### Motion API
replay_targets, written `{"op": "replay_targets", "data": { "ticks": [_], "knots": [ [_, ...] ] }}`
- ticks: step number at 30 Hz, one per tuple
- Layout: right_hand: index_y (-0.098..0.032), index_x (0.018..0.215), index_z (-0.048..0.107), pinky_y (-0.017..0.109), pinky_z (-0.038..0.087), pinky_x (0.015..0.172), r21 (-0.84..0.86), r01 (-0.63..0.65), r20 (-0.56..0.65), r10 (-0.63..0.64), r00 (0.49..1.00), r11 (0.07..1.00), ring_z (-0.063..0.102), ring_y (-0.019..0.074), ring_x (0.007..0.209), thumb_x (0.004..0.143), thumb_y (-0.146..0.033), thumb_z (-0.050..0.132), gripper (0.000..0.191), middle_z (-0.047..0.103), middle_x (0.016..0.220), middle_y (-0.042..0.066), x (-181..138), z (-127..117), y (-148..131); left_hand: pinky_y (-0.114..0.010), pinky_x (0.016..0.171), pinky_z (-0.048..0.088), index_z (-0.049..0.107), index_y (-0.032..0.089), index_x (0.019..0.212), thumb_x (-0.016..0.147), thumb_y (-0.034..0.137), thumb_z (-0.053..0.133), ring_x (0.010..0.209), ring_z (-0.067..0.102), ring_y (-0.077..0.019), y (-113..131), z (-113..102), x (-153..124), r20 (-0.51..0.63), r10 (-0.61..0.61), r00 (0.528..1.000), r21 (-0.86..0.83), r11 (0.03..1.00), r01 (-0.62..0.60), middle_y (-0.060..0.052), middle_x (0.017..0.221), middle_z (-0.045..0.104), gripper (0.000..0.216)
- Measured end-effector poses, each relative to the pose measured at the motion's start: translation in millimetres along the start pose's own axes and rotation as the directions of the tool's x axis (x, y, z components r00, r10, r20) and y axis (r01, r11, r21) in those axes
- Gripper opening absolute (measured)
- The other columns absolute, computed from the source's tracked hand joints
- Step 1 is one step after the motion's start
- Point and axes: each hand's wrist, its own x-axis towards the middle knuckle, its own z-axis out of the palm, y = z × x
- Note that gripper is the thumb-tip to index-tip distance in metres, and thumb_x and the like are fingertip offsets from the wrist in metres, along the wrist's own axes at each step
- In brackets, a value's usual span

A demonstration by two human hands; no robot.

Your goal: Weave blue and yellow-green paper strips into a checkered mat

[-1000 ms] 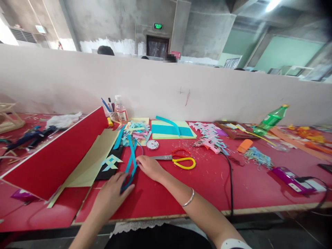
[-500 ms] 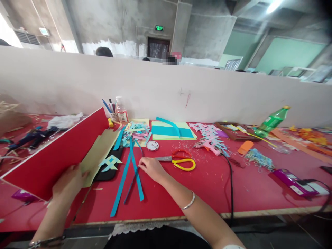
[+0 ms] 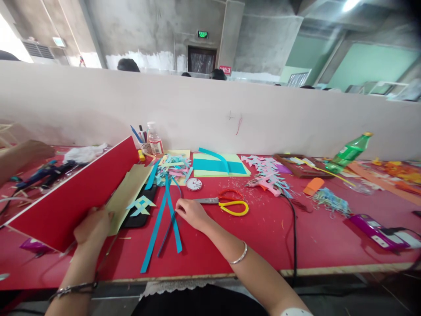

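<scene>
My left hand (image 3: 93, 226) grips the near edge of a large red board (image 3: 75, 197) and the tan paper sheet (image 3: 126, 195) lying on it, fingers curled round the edge. My right hand (image 3: 191, 213) rests on the red table (image 3: 263, 237), fingertips pinched on the blue paper strips (image 3: 164, 219) that fan out toward me. A small light-blue paper cutout (image 3: 140, 205) lies on a black pad beside the strips. Scissors with yellow and red handles (image 3: 226, 205) lie just right of my right hand.
A pink glue gun (image 3: 268, 183) with a black cord, paper scraps, a blue-and-yellow sheet stack (image 3: 219, 165), a small bottle (image 3: 154, 139), pens and a round tin (image 3: 194, 184) lie behind. A green bottle (image 3: 348, 153) and purple device (image 3: 375, 227) sit right. Another person's arm (image 3: 23, 156) shows at far left.
My left hand let go of the blue strips and moved left to take the edge of the red board and tan sheet. The strips now lie spread out. My right hand stayed put.
</scene>
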Motion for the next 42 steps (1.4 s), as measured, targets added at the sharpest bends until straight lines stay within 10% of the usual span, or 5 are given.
{"op": "replay_targets", "data": {
  "ticks": [17, 22, 25, 36, 42],
  "knots": [
    [-0.018, 0.078, 0.053, 0.020, 0.037, 0.059, 0.227, -0.053, -0.033, 0.062, 0.997, 0.972, 0.054, 0.0109, 0.065, 0.080, -0.021, 0.049, 0.005, 0.059, 0.072, 0.000, 1.6, -1.3, -0.7, -0.022, 0.049, 0.033, 0.055, 0.020, 0.106, 0.082, 0.054, 0.021, 0.073, 0.058, -0.0229, 39.8, -52.6, -21.7, -0.018, -0.077, 0.997, 0.062, 0.995, 0.078, -0.010, 0.096, 0.061, 0.054],
    [-0.016, 0.087, 0.054, 0.022, 0.041, 0.055, 0.832, -0.214, 0.198, 0.087, 0.976, 0.511, 0.053, 0.0093, 0.057, 0.079, -0.043, 0.047, 0.029, 0.058, 0.074, 0.002, 7.9, -4.5, -5.5, -0.019, 0.049, 0.031, 0.061, 0.022, 0.091, 0.082, 0.046, 0.033, 0.064, 0.056, -0.0153, 86.9, -61.0, -48.7, -0.060, 0.142, 0.988, -0.167, 0.974, -0.150, -0.001, 0.075, 0.065, 0.038],
    [-0.016, 0.092, 0.056, 0.019, 0.038, 0.049, 0.902, -0.270, 0.277, 0.027, 0.960, 0.337, 0.050, 0.0074, 0.053, 0.075, -0.050, 0.051, 0.037, 0.058, 0.073, 0.001, 9.8, -10.2, -10.4, -0.020, 0.051, 0.032, 0.061, 0.022, 0.084, 0.082, 0.043, 0.035, 0.061, 0.057, -0.0145, 109.8, -39.4, -64.4, -0.020, 0.323, 0.946, -0.265, 0.911, -0.316, 0.000, 0.067, 0.064, 0.034],
    [-0.013, 0.086, 0.060, 0.022, 0.043, 0.052, 0.634, -0.382, 0.209, 0.326, 0.922, 0.672, 0.052, 0.0097, 0.050, 0.079, -0.019, 0.049, 0.014, 0.052, 0.055, -0.002, 32.8, -14.7, 8.1, -0.020, 0.050, 0.036, 0.029, 0.021, 0.125, 0.082, 0.026, 0.041, 0.072, 0.060, -0.0147, 118.7, 6.0, -74.7, 0.138, 0.401, 0.906, -0.254, 0.898, -0.359, -0.002, 0.089, 0.063, 0.045],
    [-0.012, 0.122, 0.036, 0.037, 0.040, 0.084, 0.317, -0.256, -0.013, 0.274, 0.962, 0.913, 0.049, 0.0227, 0.100, 0.070, -0.016, 0.060, 0.057, 0.050, 0.110, 0.014, 33.1, -8.8, 11.6, -0.028, 0.072, 0.044, 0.039, 0.013, 0.122, 0.083, 0.031, 0.042, 0.101, 0.053, -0.0239, 114.7, 14.5, -78.3, -0.099, 0.465, 0.879, 0.005, 0.884, -0.467, -0.014, 0.110, 0.056, 0.043]
  ]
}}
